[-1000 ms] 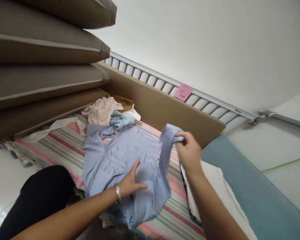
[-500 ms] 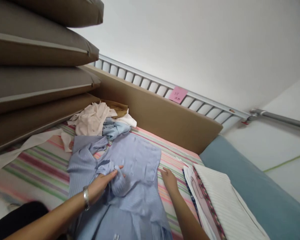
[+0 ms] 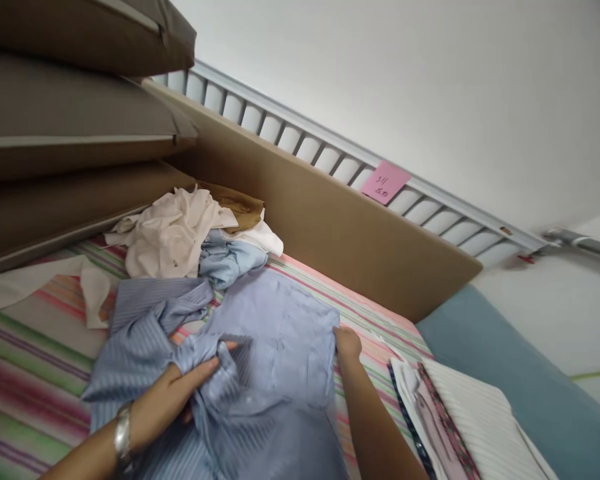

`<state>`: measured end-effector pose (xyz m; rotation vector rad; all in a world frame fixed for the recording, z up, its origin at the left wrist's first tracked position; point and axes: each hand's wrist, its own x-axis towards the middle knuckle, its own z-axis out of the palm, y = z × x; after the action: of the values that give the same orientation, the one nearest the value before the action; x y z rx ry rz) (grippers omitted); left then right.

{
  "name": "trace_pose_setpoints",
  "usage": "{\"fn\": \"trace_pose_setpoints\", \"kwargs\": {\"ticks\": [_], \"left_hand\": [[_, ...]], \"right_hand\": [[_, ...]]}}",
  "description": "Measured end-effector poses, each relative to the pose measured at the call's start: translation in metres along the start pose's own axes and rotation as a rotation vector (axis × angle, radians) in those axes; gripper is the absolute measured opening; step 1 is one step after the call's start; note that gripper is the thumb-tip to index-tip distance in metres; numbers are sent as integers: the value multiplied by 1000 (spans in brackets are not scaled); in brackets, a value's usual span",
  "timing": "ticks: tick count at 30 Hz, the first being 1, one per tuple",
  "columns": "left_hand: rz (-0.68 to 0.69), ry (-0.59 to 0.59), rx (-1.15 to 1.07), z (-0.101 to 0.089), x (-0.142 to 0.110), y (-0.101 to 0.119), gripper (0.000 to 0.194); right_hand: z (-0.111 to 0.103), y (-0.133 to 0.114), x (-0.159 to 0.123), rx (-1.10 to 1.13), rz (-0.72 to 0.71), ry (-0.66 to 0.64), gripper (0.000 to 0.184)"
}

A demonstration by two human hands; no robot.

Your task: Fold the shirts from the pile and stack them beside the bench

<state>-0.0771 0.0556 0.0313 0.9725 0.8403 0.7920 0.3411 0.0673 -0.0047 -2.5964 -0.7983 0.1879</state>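
Observation:
A light blue striped shirt (image 3: 285, 327) lies spread over the striped bedding, its near part bunched and rumpled. My left hand (image 3: 180, 397), with a silver bangle at the wrist, is closed round a gathered fold of it. At the shirt's right edge, my right hand (image 3: 349, 343) pinches the fabric between thumb and fingers. One sleeve (image 3: 145, 347) sprawls to the left of my left hand. Part of the shirt's near end is hidden by my left hand and the frame's lower edge.
Crumpled cream cloth (image 3: 165, 230), brown cloth (image 3: 235, 203) and light blue cloth (image 3: 230, 257) lie at the back. A folded clothes stack (image 3: 473, 413) is at right. Thick brown cushions (image 3: 80, 100) are piled at left. A brown board (image 3: 330, 227) runs along the railing.
My right hand, apart from the shirt before, now grips its right edge. My left hand keeps its fold and sits slightly lower and left. The whole view has shifted and tilted.

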Motion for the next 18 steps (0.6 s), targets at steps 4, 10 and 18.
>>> {"fn": "trace_pose_setpoints", "kwargs": {"ticks": [4, 10, 18], "left_hand": [[-84, -96, 28, -3, -6, 6, 55], [-94, -193, -231, -13, -10, 14, 51], [-31, -48, -453, -23, 4, 31, 50]], "right_hand": [[-5, -27, -9, 80, -23, 89, 30], [6, -79, -20, 135, -71, 97, 30], [50, -113, -41, 237, -117, -28, 32]]}}
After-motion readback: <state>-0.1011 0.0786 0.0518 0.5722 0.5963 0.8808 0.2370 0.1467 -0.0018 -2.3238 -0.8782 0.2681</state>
